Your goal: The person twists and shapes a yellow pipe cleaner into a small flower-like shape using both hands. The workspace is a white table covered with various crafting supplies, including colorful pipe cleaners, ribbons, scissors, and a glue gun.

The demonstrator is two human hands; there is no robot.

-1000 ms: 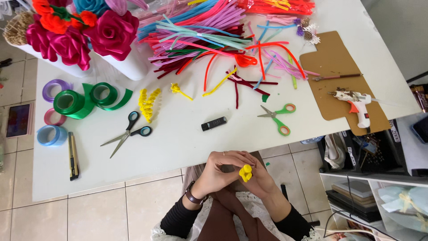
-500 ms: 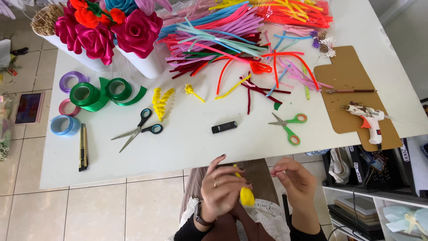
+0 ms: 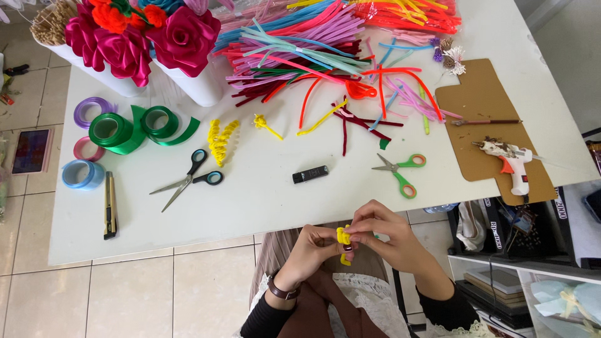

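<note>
Left hand (image 3: 311,247) and right hand (image 3: 380,235) meeting below the table edge, fingers curled, both pinching a small yellow pipe-cleaner twist (image 3: 343,240) between fingertips, white table (image 3: 263,203) just above them, black lighter (image 3: 310,174) and green-handled scissors (image 3: 400,174) beyond, black-handled scissors (image 3: 188,180) up-left.

Yellow pipe cleaner (image 3: 342,239): a short fuzzy stem, bright yellow, bent into a small compact coil with one end hanging down below the fingers. It is held in the air just off the near edge of the white table (image 3: 263,200), above the person's lap, and is pinched from both sides: by the fingertips of the left hand (image 3: 311,248) on its left and the fingertips of the right hand (image 3: 383,236) on its right. The upper loops show between the two thumbs; the rest is hidden by the fingers.
</note>
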